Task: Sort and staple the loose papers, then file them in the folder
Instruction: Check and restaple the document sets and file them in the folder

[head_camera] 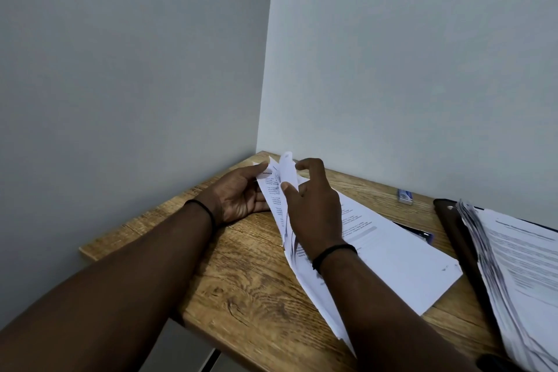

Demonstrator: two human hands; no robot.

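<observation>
Our left hand [238, 199] pinched the sheaf's [290, 220] top corner w/ thumb, palm under. Right hand [314, 205] sat on the sheets, thumb and forefinger curled at a lifted page edge, peeling it. Best to fan one page at a time, keep the left pinch firm so corners stay squared for stapling. More papers [401, 254] lay flat beside us; stapler [415, 232] partly under them, folder [459, 238] w/ filed stack at right.

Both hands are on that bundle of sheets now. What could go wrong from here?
The sheets are fanned between the left hand and right hand, so pages may slip out of order. The big stack on the folder reaches the table edge and could slide off.
</observation>
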